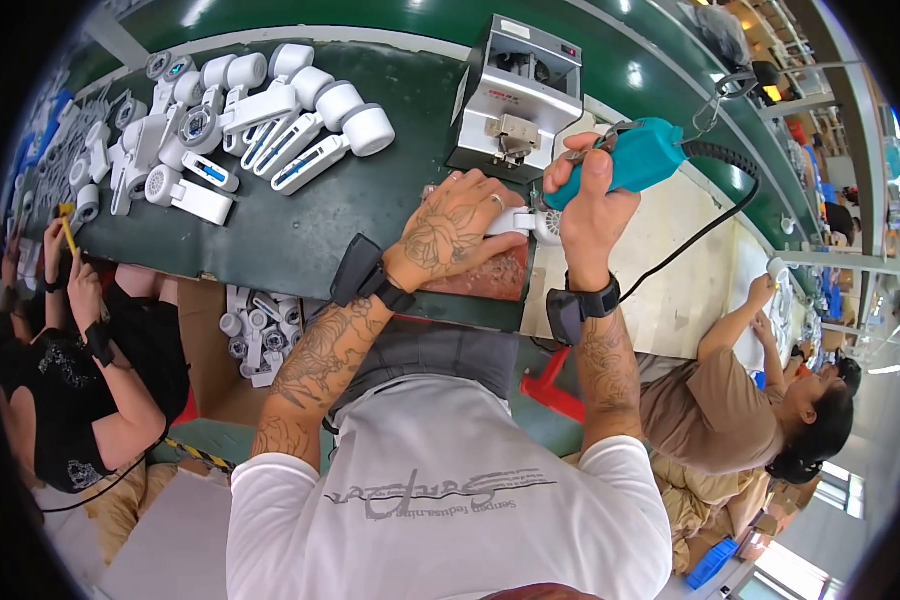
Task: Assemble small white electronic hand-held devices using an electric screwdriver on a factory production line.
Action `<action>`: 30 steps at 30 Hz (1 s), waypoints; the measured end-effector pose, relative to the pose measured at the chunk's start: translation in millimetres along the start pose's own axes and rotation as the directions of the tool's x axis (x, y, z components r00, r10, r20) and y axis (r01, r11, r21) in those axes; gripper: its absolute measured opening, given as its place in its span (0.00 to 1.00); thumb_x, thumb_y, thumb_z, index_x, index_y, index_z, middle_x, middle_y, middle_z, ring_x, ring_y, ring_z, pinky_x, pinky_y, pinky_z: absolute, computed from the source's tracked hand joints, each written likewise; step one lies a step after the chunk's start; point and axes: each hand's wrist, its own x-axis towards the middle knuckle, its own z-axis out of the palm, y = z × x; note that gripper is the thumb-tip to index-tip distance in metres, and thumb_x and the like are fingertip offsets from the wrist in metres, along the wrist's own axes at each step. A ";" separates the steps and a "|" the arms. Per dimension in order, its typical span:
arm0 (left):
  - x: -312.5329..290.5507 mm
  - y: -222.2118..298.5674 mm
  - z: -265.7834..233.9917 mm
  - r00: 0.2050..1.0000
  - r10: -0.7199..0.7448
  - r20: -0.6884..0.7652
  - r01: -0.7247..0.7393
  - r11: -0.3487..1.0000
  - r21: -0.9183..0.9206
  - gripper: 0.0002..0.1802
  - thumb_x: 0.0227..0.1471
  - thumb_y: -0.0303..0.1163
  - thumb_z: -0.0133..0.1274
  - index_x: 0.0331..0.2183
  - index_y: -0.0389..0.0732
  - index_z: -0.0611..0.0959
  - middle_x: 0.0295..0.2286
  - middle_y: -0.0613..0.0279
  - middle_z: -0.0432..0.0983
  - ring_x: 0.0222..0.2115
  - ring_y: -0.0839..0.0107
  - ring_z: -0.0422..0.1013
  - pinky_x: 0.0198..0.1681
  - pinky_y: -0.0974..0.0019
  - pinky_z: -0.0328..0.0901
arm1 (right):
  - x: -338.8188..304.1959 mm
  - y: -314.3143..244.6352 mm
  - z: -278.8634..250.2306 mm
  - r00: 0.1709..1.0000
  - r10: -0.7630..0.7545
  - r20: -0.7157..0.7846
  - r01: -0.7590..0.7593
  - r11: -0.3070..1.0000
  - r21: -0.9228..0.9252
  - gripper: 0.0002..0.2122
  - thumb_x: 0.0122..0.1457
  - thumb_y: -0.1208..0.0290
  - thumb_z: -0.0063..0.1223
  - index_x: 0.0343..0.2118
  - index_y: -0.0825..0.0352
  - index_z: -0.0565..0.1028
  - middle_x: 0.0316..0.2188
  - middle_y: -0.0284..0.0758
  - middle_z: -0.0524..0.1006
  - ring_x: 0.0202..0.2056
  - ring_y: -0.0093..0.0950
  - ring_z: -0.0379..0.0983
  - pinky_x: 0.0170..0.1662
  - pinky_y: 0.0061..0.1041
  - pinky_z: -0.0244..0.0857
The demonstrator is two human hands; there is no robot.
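My left hand is closed on a white handheld fan, pressing it down on a reddish-brown pad at the bench's near edge. Part of the fan is hidden under my fingers; its round slotted head points right. My right hand wraps round a teal electric screwdriver, tilted so its lower end is beside the fan head. The tip itself is hidden, so I cannot tell whether it touches the fan. Just beyond both hands stands a grey and black screw feeder.
Many white fans lie in a heap on the green bench, far left. A cardboard box below holds more. The screwdriver's black cable loops at right. Co-workers sit on the left and right.
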 end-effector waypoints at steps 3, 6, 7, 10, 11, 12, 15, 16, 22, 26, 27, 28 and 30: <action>1.2 0.4 0.1 1.000 0.018 -0.007 -0.018 1.000 -0.005 0.23 0.56 0.50 0.58 0.42 0.41 0.84 0.43 0.57 0.76 0.49 0.54 0.69 0.59 0.51 0.59 | -1.5 7.7 -1.0 1.000 -0.002 -0.004 0.002 1.000 0.029 0.21 0.67 0.54 0.54 0.39 0.73 0.72 0.22 0.33 0.71 0.23 0.25 0.69 0.28 0.25 0.64; 2.1 2.6 -2.3 1.000 0.016 0.020 -0.016 1.000 -0.001 0.22 0.56 0.49 0.58 0.43 0.41 0.83 0.42 0.58 0.75 0.47 0.56 0.69 0.57 0.51 0.60 | -4.2 17.3 -2.7 1.000 -0.021 -0.011 0.022 0.998 0.065 0.19 0.67 0.55 0.55 0.37 0.71 0.71 0.22 0.34 0.71 0.23 0.26 0.69 0.28 0.26 0.64; 2.7 3.0 -2.1 1.000 0.031 0.003 -0.031 0.999 0.017 0.22 0.56 0.49 0.58 0.44 0.41 0.82 0.42 0.59 0.75 0.46 0.57 0.69 0.57 0.52 0.60 | -5.1 20.3 -3.7 0.999 -0.044 -0.015 0.045 0.996 0.079 0.19 0.67 0.55 0.55 0.36 0.71 0.70 0.22 0.34 0.71 0.23 0.26 0.68 0.28 0.27 0.64; 4.7 3.0 -1.1 0.999 0.054 -0.001 -0.054 0.997 0.046 0.22 0.56 0.48 0.57 0.44 0.42 0.81 0.43 0.60 0.74 0.46 0.57 0.69 0.56 0.52 0.61 | -7.9 26.6 -5.2 0.998 -0.059 -0.007 0.059 0.991 0.123 0.18 0.67 0.56 0.55 0.35 0.70 0.70 0.22 0.34 0.71 0.23 0.27 0.68 0.29 0.28 0.65; 5.3 2.7 -1.0 0.998 0.064 0.005 -0.064 0.996 0.060 0.22 0.56 0.49 0.57 0.44 0.42 0.81 0.43 0.60 0.74 0.46 0.57 0.69 0.56 0.52 0.61 | -8.2 27.0 -5.0 0.998 -0.056 -0.011 0.057 0.991 0.124 0.18 0.67 0.56 0.55 0.35 0.70 0.70 0.22 0.34 0.71 0.23 0.27 0.68 0.29 0.28 0.65; 5.2 3.0 -1.0 0.998 0.065 0.010 -0.066 0.996 0.059 0.22 0.56 0.49 0.57 0.44 0.42 0.81 0.43 0.60 0.74 0.46 0.57 0.69 0.56 0.52 0.61 | -7.9 26.3 -4.8 0.999 -0.037 -0.010 0.038 0.991 0.130 0.18 0.67 0.56 0.55 0.34 0.70 0.70 0.22 0.34 0.71 0.23 0.26 0.68 0.29 0.28 0.65; 4.8 4.0 -1.5 0.997 0.080 -0.017 -0.078 0.994 0.077 0.22 0.57 0.49 0.57 0.45 0.42 0.80 0.43 0.60 0.74 0.46 0.57 0.69 0.56 0.52 0.61 | -4.3 24.3 -3.6 1.000 -0.014 -0.006 0.015 0.993 0.117 0.18 0.67 0.56 0.56 0.34 0.70 0.70 0.21 0.34 0.70 0.23 0.26 0.68 0.29 0.28 0.65; 4.3 3.7 -1.5 0.997 0.070 -0.020 -0.068 0.995 0.078 0.22 0.57 0.50 0.56 0.45 0.42 0.80 0.43 0.59 0.74 0.46 0.57 0.69 0.56 0.52 0.61 | -3.3 23.2 -3.1 1.000 -0.008 0.001 0.008 0.995 0.099 0.18 0.67 0.56 0.56 0.34 0.70 0.70 0.21 0.34 0.70 0.23 0.26 0.68 0.29 0.28 0.65; 2.8 1.9 -1.4 0.999 0.043 -0.004 -0.043 0.999 0.030 0.21 0.58 0.48 0.55 0.43 0.42 0.81 0.43 0.58 0.74 0.48 0.56 0.68 0.58 0.50 0.59 | 2.2 12.1 -1.6 0.995 0.092 -0.038 -0.094 0.995 -0.042 0.19 0.68 0.55 0.54 0.39 0.72 0.72 0.23 0.34 0.71 0.24 0.26 0.69 0.29 0.26 0.65; -0.9 -2.2 7.2 0.999 0.037 -0.021 -0.036 0.999 0.032 0.17 0.58 0.43 0.53 0.43 0.41 0.81 0.43 0.55 0.73 0.50 0.53 0.68 0.60 0.47 0.59 | 20.8 3.8 20.6 0.992 -0.114 -0.046 0.120 0.979 0.165 0.15 0.68 0.60 0.56 0.39 0.72 0.75 0.23 0.31 0.74 0.24 0.21 0.71 0.28 0.20 0.64; -3.1 -3.1 9.1 0.999 0.037 -0.023 -0.036 0.999 0.036 0.17 0.58 0.43 0.53 0.43 0.41 0.81 0.43 0.55 0.73 0.50 0.53 0.68 0.60 0.47 0.59 | 27.3 7.3 25.7 0.992 -0.116 -0.044 0.122 0.978 0.168 0.15 0.68 0.60 0.56 0.39 0.72 0.75 0.23 0.31 0.74 0.24 0.21 0.71 0.28 0.20 0.64; -5.8 -3.7 10.7 0.998 0.028 -0.064 -0.026 0.999 0.040 0.17 0.58 0.43 0.53 0.43 0.41 0.81 0.42 0.54 0.73 0.50 0.53 0.68 0.60 0.47 0.59 | 33.8 11.9 30.0 0.984 -0.179 -0.019 0.180 0.976 0.123 0.15 0.68 0.60 0.56 0.39 0.72 0.75 0.23 0.31 0.75 0.24 0.21 0.71 0.28 0.21 0.64; -2.8 -2.2 6.6 0.994 0.023 -0.110 -0.018 0.999 0.047 0.17 0.58 0.43 0.52 0.42 0.41 0.81 0.42 0.53 0.73 0.50 0.52 0.69 0.60 0.47 0.59 | 42.6 18.5 34.1 0.966 -0.256 0.040 0.254 0.966 0.054 0.18 0.68 0.56 0.55 0.40 0.72 0.73 0.24 0.33 0.74 0.26 0.25 0.73 0.30 0.24 0.66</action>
